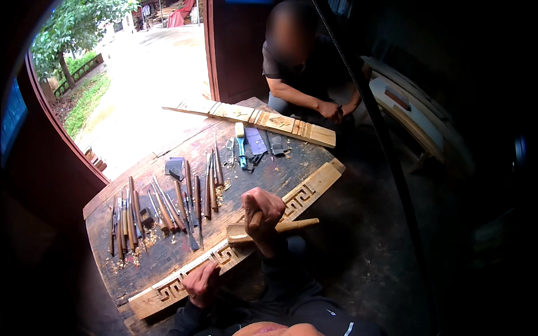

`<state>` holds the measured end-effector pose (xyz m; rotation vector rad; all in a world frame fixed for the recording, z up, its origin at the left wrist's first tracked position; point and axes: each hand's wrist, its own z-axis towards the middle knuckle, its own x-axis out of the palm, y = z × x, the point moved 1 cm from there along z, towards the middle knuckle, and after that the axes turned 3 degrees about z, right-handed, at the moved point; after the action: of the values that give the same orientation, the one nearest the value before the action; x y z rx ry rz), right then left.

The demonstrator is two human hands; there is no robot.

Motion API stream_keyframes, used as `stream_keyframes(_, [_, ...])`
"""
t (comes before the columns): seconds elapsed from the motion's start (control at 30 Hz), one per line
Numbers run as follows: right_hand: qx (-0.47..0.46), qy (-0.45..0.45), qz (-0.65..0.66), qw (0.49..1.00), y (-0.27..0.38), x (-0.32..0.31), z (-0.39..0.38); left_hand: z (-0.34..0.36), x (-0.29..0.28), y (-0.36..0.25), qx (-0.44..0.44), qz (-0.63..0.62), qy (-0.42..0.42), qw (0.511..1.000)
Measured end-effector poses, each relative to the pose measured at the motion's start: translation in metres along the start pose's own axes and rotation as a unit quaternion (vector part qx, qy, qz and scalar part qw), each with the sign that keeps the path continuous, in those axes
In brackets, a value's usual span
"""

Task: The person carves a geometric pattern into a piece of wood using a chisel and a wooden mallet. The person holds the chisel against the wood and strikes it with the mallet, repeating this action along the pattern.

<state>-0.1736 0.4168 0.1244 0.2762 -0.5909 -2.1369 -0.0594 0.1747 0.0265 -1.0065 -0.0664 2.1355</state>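
Observation:
A long wooden board (150,302) with pierced, angular fretwork carving lies along the near edge of the workbench. My right hand (266,205) is closed round a tool with a wooden handle (255,220), whose end pokes out of the fist; its working end is hidden. Beneath that wrist rests a wooden mallet (296,225), its block-shaped head on the board and its handle pointing right. My left hand (202,283) is at the board's near edge, beside the carving, with fingers curled together. Whatever those fingers pinch, if anything, is hidden.
Several carving chisels (130,221) lie in groups among shavings on the workbench (106,267). A blue-handled brush (241,147) lies farther back, near a second carved board (269,120). Across the bench sits another person (297,67). A dark cord (386,151) hangs at right.

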Motion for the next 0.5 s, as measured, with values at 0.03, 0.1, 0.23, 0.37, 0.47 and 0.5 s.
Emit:
stream_keyframes(0.03, [0.023,-0.003,-0.004,1.0,-0.007,-0.003,-0.005,0.015,0.006,-0.006,0.01,0.003,0.006,1.0])
stream_keyframes(0.1, [0.054,-0.014,-0.009,0.998,-0.016,-0.01,-0.007,0.038,0.017,-0.017,0.015,0.01,0.066,0.998])
stream_keyframes(0.23, [0.058,-0.032,-0.006,0.998,-0.022,-0.013,-0.003,0.074,0.042,-0.027,0.069,0.022,0.116,0.991])
stream_keyframes(0.37, [0.071,-0.041,0.006,0.997,-0.025,-0.017,-0.002,0.091,0.057,-0.034,0.097,0.009,0.2,0.975])
stream_keyframes(0.47, [0.083,-0.037,0.017,0.996,-0.028,-0.017,-0.002,0.094,0.072,-0.029,0.115,0.021,0.239,0.964])
stream_keyframes(0.5, [0.086,-0.036,0.021,0.995,-0.028,-0.017,-0.002,0.095,0.074,-0.029,0.115,0.023,0.248,0.962])
